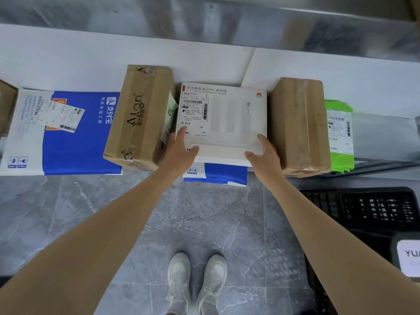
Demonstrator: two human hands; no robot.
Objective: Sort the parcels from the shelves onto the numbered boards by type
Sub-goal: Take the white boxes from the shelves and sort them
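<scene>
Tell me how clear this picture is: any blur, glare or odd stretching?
Head view: the wide lens stretches the arms toward the bottom corners and shrinks the shoes; the grey wall at the top is smeared with blur; the white box is sharp enough to read its large print, not its small label; light is soft and even, without hard shadows or glare.

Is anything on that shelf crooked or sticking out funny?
Yes. The brown box left of the white box sits tilted and seems to rest partly on the blue-and-white parcel. A pale green slip pokes out beside it. Another blue parcel sticks out in front from under the white box.
</scene>
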